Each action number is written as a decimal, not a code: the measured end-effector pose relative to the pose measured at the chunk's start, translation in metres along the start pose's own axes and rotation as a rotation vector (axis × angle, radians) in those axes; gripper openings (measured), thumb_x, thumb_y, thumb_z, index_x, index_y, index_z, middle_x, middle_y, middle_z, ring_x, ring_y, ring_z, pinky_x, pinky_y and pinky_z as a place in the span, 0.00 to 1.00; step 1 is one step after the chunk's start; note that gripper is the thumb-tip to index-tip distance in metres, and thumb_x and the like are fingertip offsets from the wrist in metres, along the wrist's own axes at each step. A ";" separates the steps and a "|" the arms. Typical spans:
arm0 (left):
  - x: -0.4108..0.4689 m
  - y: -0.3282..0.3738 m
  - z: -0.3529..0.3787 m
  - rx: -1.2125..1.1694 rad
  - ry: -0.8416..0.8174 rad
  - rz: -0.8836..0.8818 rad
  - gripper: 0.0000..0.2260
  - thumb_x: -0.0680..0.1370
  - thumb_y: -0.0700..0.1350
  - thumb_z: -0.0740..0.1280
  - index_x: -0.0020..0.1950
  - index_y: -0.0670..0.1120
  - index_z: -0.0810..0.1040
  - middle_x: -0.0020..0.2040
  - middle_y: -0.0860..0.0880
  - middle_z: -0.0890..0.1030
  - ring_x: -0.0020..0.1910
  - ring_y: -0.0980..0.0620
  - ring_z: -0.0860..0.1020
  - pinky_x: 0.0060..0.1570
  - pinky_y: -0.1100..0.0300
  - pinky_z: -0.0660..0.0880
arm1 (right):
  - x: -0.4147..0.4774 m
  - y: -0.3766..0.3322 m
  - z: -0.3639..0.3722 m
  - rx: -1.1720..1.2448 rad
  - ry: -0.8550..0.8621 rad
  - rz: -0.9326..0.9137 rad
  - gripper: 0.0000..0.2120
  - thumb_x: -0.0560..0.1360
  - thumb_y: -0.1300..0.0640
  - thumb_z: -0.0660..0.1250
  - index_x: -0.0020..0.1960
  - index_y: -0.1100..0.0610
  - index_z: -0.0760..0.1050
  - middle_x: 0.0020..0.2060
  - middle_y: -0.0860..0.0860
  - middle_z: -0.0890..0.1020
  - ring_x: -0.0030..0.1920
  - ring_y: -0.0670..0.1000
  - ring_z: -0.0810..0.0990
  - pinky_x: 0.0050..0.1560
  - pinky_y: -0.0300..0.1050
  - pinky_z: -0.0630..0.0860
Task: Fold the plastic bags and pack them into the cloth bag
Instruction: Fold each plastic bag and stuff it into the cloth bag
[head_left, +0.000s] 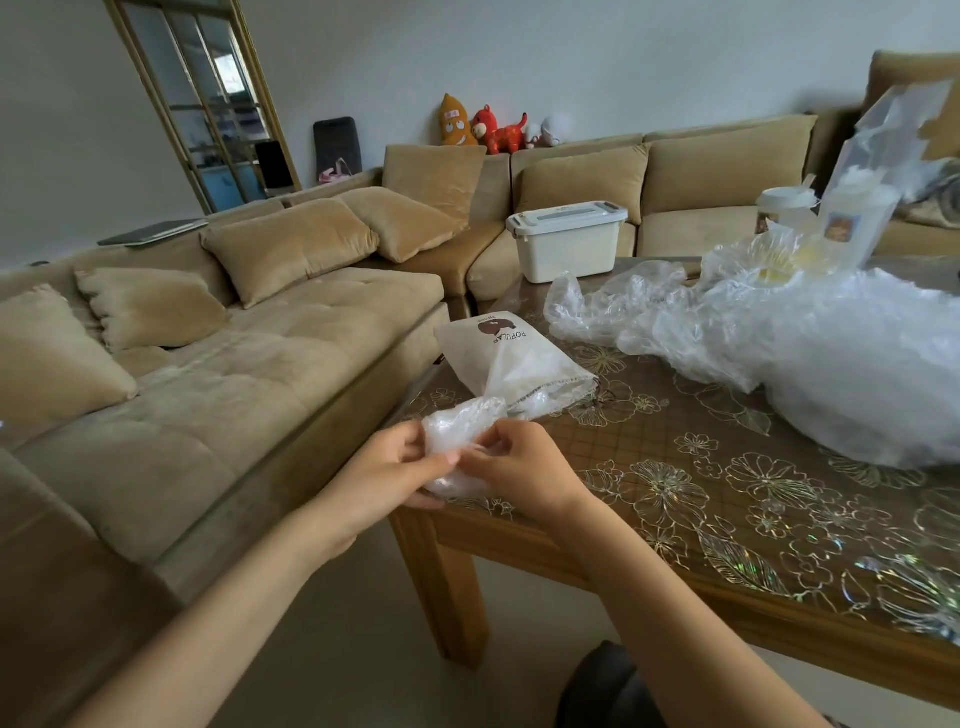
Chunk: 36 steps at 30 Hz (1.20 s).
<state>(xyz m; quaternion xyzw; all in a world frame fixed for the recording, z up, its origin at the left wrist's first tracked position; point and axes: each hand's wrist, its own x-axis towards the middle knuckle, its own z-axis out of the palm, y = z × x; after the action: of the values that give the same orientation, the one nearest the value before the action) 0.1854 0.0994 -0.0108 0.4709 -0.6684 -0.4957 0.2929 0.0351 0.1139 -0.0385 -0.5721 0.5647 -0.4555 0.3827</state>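
White lidded box sits on tan sofa.

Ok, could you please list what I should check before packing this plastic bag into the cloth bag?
1. Left hand and right hand both grip the plastic bag: ok.
2. Plastic bag folded neatly: cannot tell, it looks bunched.
3. Cloth bag lies on the table just beyond the hands: ok.
4. Cloth bag's mouth end points towards the hands: ok.
5. Mouth open wide enough: cannot tell.

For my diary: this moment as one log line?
left hand, right hand: grip crumpled clear plastic bag | white drawstring cloth bag: on floral-covered wooden table
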 end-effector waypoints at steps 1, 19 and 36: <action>0.000 0.000 0.000 -0.016 0.034 0.003 0.08 0.77 0.38 0.65 0.56 0.45 0.77 0.51 0.46 0.83 0.47 0.53 0.82 0.46 0.56 0.81 | -0.002 0.000 0.000 0.059 0.025 0.015 0.13 0.72 0.57 0.73 0.51 0.55 0.70 0.40 0.45 0.74 0.43 0.44 0.75 0.43 0.37 0.72; 0.017 -0.011 0.020 -0.087 0.187 0.049 0.12 0.76 0.28 0.59 0.43 0.44 0.71 0.29 0.47 0.72 0.18 0.55 0.69 0.17 0.64 0.64 | -0.007 0.020 -0.012 0.903 -0.026 0.340 0.22 0.71 0.77 0.50 0.34 0.61 0.78 0.30 0.56 0.74 0.23 0.46 0.67 0.24 0.34 0.64; 0.054 -0.024 0.025 0.092 0.184 0.255 0.17 0.75 0.25 0.56 0.35 0.44 0.74 0.22 0.51 0.73 0.19 0.56 0.71 0.20 0.65 0.68 | 0.019 0.021 -0.049 0.493 -0.321 0.254 0.11 0.73 0.68 0.68 0.54 0.62 0.73 0.42 0.57 0.80 0.39 0.52 0.80 0.41 0.42 0.80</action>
<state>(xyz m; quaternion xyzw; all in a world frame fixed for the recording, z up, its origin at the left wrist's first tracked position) 0.1514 0.0576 -0.0462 0.4386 -0.7152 -0.3780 0.3915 -0.0191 0.0974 -0.0428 -0.4518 0.4367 -0.4312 0.6475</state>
